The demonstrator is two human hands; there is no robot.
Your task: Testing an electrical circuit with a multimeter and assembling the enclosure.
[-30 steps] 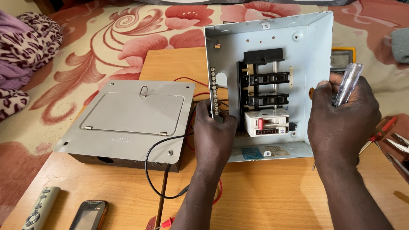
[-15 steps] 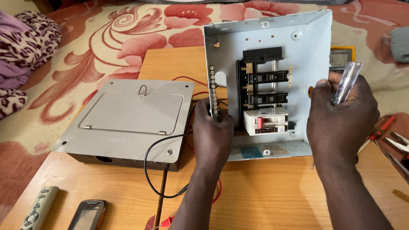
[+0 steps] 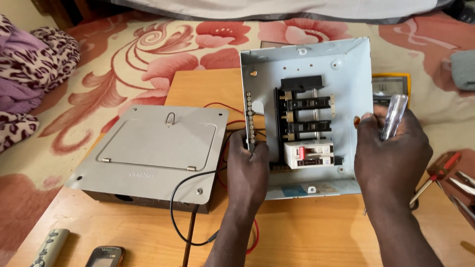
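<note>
An open grey metal breaker box [image 3: 346,64] stands tilted up on the wooden table, showing black breaker slots and one white breaker [image 3: 309,154] at the bottom. My left hand [image 3: 249,165] grips the box's left wall by the terminal bar. My right hand [image 3: 391,153] holds the box's right wall and also clasps a screwdriver with a clear handle [image 3: 394,116] that points upward.
The box's grey cover [image 3: 158,151] lies flat to the left, with black and red wires [image 3: 180,217] running beside it. A yellow multimeter [image 3: 391,85] sits behind the box. A red-handled screwdriver [image 3: 438,173] and pliers lie at right. A phone [image 3: 105,256] and a remote rest at lower left.
The box has barely shifted in my hands. Both hands keep the same grips.
</note>
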